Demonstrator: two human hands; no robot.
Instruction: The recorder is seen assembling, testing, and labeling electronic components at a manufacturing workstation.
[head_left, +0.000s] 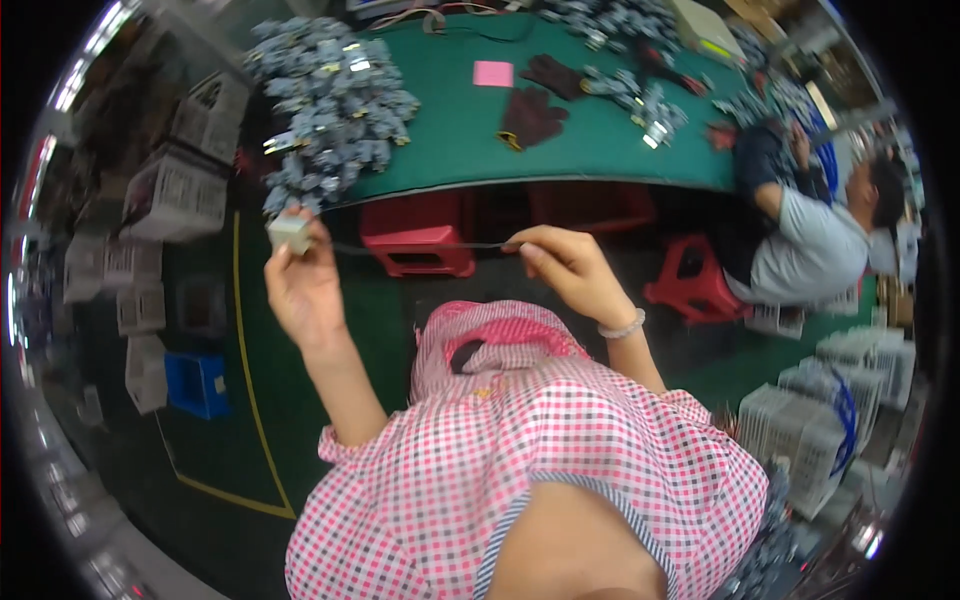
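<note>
My left hand [308, 293] is raised at the near left corner of the table, its fingers closed round a small pale box-shaped block [290, 236]. A thin dark cord [430, 246] runs nearly straight from near that block across to my right hand [573, 268]. The thumb and forefinger of the right hand pinch the cord's other end, in front of the table edge. Just beyond my left hand lies a big heap of grey-blue small parts [335, 110], some with shiny metal bits.
The green table [440, 150] bears dark work gloves [533, 117], a pink pad [493, 73] and more grey parts [640, 105]. Red stools [418, 235] stand below. A seated person [810, 240] works at right. White crates [790, 430] and a blue bin [197, 384] stand around.
</note>
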